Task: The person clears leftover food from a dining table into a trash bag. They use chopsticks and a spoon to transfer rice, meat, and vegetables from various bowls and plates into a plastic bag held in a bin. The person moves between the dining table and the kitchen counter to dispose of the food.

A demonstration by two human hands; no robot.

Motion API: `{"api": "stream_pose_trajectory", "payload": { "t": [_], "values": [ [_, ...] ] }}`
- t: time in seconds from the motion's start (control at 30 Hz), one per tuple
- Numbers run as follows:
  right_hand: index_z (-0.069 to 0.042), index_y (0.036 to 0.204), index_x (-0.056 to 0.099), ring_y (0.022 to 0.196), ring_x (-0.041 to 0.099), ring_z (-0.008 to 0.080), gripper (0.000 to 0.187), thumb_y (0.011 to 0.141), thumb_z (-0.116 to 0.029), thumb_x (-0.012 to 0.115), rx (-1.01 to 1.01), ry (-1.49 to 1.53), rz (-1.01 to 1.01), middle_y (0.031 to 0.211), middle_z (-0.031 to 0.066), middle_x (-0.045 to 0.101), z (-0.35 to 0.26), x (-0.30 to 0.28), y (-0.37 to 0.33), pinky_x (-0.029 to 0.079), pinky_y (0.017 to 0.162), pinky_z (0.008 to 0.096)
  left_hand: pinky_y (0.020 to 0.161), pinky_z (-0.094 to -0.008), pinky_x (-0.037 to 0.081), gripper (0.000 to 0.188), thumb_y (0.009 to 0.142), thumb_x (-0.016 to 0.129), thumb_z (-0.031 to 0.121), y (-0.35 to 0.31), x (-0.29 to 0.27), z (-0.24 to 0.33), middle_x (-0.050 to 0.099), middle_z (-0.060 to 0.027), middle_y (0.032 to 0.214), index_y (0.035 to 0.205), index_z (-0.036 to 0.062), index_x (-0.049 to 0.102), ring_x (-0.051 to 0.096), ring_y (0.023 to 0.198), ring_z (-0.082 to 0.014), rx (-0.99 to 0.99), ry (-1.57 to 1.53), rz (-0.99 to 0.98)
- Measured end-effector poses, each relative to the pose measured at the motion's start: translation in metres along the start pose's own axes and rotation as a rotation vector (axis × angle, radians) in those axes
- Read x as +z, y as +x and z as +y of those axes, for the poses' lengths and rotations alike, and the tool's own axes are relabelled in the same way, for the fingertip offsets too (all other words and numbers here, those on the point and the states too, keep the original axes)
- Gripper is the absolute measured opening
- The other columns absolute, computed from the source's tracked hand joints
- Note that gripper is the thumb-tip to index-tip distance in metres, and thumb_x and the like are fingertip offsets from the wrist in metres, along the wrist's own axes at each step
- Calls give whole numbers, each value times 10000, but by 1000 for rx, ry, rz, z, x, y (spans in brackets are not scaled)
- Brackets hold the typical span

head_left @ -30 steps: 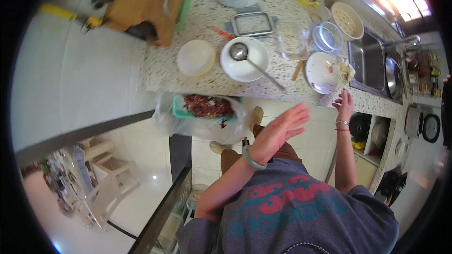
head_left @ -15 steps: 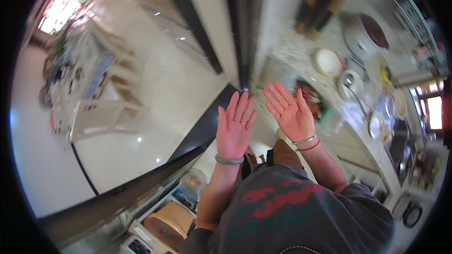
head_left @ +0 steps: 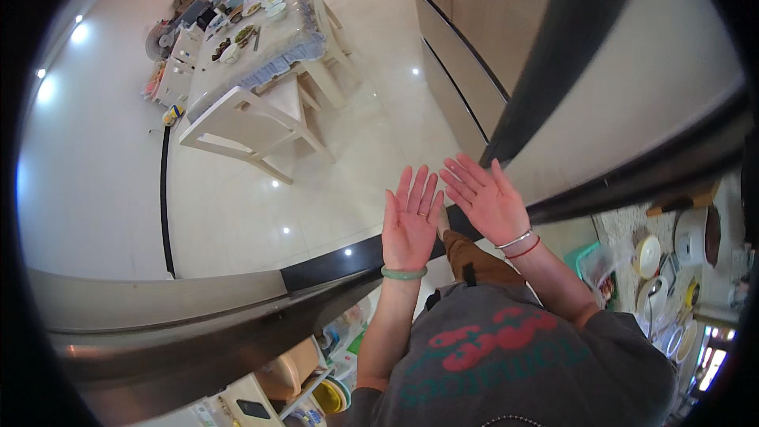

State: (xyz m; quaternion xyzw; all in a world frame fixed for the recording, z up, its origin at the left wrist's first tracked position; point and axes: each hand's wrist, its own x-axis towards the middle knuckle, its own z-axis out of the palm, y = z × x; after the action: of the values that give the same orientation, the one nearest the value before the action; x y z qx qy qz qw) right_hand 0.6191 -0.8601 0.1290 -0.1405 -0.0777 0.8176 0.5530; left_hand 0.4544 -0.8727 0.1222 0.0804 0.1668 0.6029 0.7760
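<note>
My left hand [head_left: 409, 225] is held out in front of me, palm up and fingers stretched, with nothing in it. A ring sits on one finger and a green bangle [head_left: 404, 273] circles that wrist. Close beside it, my right hand [head_left: 489, 202] lies just as flat, palm up and bare, its fingertips near the left ones. A silver bangle and a thin red cord [head_left: 523, 248] go round the right wrist. Neither hand touches anything. Below them show my dark grey shirt and one brown trouser leg [head_left: 474, 258].
A dark threshold strip [head_left: 332, 259] crosses the pale tiled floor [head_left: 237, 213]. Ahead left stand a white chair [head_left: 237, 122] and a table with dishes and a lace-edged cloth [head_left: 288, 63]. A dark door frame [head_left: 553, 55] rises ahead right. The kitchen counter [head_left: 624, 225] with bowls is at the right.
My view has swung to the right-hand side of the doorway frame and dining area, so the counter has slid to the right edge. Both hands stay open, palms up.
</note>
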Motion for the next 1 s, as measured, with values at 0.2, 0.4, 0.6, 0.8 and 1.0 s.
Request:
{"api": "stream_pose_trajectory", "payload": {
  "t": [0.2,0.4,0.6,0.8,1.0],
  "values": [
    [1,1336,411,1248,451,282,513,1003,-383,346,170,-38,17,1318,154,488,-23,14,166,365,1056,398,1125,-420,262,516,1007,319,393,128,5,77,331,-131,1461,1427,95,307,316,1350,-265,101,-4,88],
    [8,1299,448,1211,485,262,454,1000,-326,379,298,-86,18,1297,147,507,-37,31,318,384,1037,379,1124,-420,274,482,1009,344,339,237,3,145,319,-136,1465,1421,90,312,322,1345,-272,201,-79,128],
    [7,1271,476,1150,525,235,404,994,-277,401,409,-106,75,1224,125,554,-23,31,446,410,1011,357,1122,-407,279,458,1011,356,301,325,-26,209,331,-131,1458,1411,82,325,323,1343,-262,244,-135,213],
    [10,1230,514,1075,572,213,350,989,-222,410,447,-105,-2,1146,114,596,9,39,602,447,975,340,1108,-387,302,447,1010,361,288,432,-57,306,337,-123,1455,1409,87,336,353,1325,-242,316,-179,234],
    [21,1218,516,1073,573,221,336,979,-200,434,446,-88,39,1140,118,599,42,82,771,451,980,348,1099,-370,316,437,1009,371,275,552,-81,440,374,-116,1427,1404,91,344,382,1301,-232,314,-109,194]
  ]
}}
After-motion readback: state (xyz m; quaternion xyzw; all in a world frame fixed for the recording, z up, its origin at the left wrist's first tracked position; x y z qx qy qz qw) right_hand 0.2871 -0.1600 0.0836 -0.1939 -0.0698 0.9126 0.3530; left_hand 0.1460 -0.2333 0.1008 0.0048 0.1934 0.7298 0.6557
